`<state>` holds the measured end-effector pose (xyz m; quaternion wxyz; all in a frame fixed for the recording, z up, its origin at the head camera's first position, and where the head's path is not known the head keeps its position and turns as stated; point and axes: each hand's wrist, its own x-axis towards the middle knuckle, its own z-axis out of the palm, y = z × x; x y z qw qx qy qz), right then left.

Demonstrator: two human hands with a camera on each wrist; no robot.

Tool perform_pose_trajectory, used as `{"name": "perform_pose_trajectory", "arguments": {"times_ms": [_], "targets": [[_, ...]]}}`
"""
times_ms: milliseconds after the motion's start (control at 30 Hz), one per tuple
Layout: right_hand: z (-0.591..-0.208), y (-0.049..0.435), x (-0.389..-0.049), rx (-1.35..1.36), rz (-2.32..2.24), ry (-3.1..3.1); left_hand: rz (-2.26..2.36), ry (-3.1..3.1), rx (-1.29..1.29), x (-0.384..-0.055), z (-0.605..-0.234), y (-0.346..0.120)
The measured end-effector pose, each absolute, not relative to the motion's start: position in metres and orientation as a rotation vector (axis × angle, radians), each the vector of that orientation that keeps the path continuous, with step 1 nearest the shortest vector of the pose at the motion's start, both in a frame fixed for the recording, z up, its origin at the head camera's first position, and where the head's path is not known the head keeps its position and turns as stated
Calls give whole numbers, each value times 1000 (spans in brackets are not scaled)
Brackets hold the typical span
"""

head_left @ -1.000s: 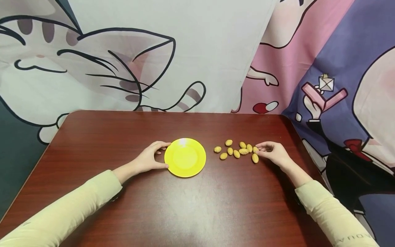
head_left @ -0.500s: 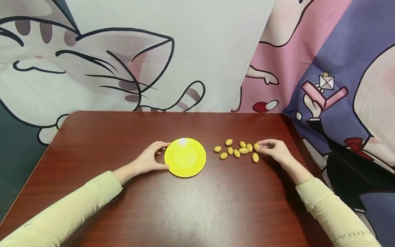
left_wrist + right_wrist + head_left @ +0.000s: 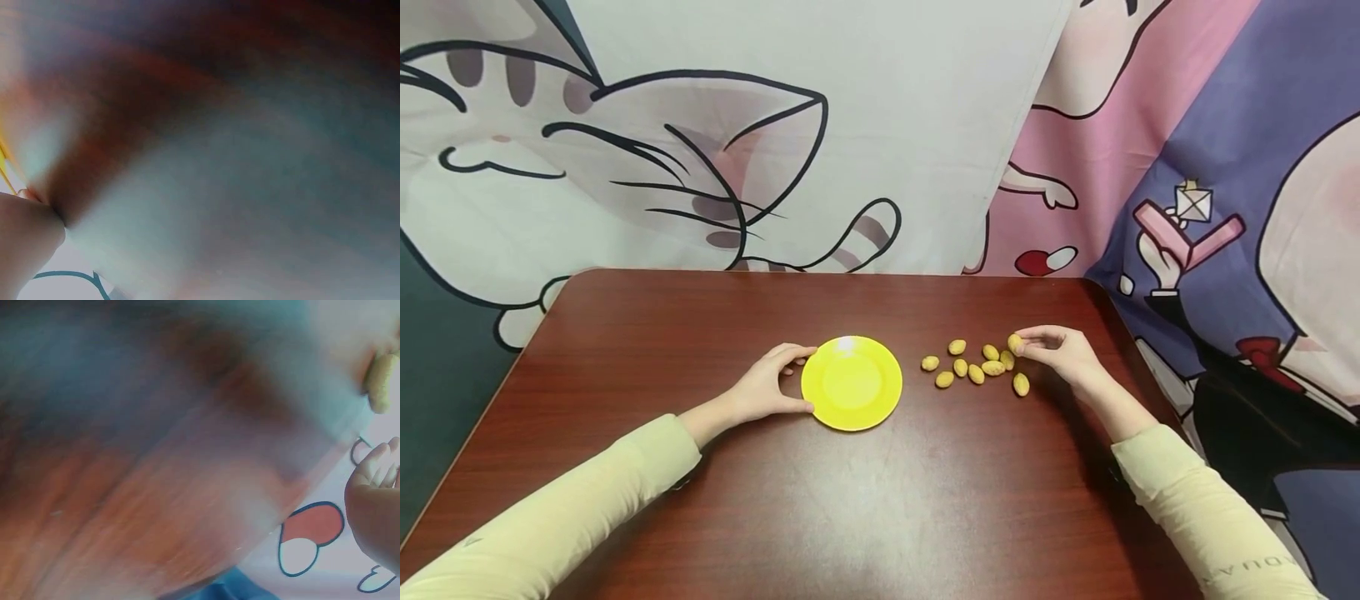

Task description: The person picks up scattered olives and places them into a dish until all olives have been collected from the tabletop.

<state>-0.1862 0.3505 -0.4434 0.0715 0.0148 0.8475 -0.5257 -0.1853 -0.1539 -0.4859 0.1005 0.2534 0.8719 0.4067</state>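
Observation:
In the head view, my left hand (image 3: pixel 765 385) holds the left side of a round yellow plate (image 3: pixel 852 425), its thumb low on the rim and its fingers at the upper rim. My right hand (image 3: pixel 1065 357) pinches a small yellow oval piece (image 3: pixel 1015 343), like a small fruit, between thumb and fingertips, raised above the others. Several similar yellow ovals (image 3: pixel 976 374) lie scattered between the plate and that hand. In the right wrist view, a yellow oval (image 3: pixel 379 384) shows at the right edge, with part of the hand (image 3: pixel 372 503) below.
The brown wooden table (image 3: pixel 865 517) carries everything. Behind it hangs a cartoon-printed cloth (image 3: pixel 925 125), close to the table's far edge. One yellow oval (image 3: pixel 1021 384) lies apart, nearest the front. Most of the left wrist view is blurred.
My right hand has lifted one yellow oval from the right end of the group, moving up and slightly left with it. The left hand stays at the plate.

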Motion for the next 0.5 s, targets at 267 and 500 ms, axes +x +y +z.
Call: {"name": "perform_pose_trajectory", "arguments": {"times_ms": [267, 500], "targets": [[-435, 327, -192, 12, -1630, 2474, 1199, 2581, 739, -184, -486, -153], [-430, 299, -198, -24, -1628, 2434, 1186, 2588, 749, -185, -486, -153]]}}
